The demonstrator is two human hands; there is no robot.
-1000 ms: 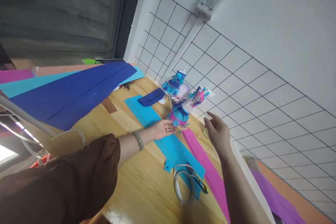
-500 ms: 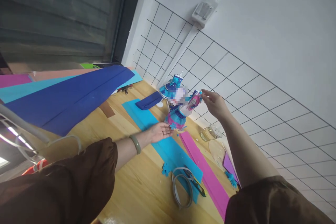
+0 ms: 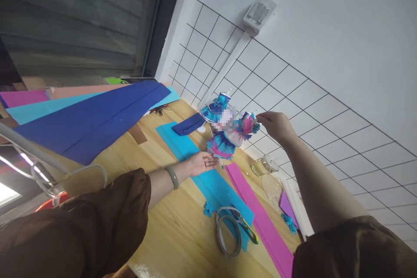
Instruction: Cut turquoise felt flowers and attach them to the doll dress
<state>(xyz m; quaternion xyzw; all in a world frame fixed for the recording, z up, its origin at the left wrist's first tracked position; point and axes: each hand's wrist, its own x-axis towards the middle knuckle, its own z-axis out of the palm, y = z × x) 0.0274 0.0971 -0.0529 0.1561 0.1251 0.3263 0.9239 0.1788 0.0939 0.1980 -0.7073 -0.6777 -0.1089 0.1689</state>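
Note:
A crepe-paper doll (image 3: 223, 145) in a blue and pink skirt leans in front of the wall grid, its head area blurred out. My left hand (image 3: 203, 163) is palm up under the skirt, its fingers long and close together at the doll's base, where a thin pale stick shows. My right hand (image 3: 276, 126) pinches at the edge of the doll's pink and blue headdress; anything between its fingertips is too small to make out. Behind stands a second blue paper doll (image 3: 220, 104), partly blurred.
Blue (image 3: 208, 173) and pink paper strips (image 3: 260, 217) cross the wooden table. A tape roll (image 3: 228, 236), a yellow cutter (image 3: 249, 230) and a teal paper flower (image 3: 208, 207) lie nearer. A glass jar (image 3: 264, 165) stands right; dark blue paper sheets (image 3: 97, 117) spread left.
The doll has turned, so more of its pink and teal headdress shows and the skirt's flowers have gone out of sight. My right hand has drawn slightly right. The view has shifted a little.

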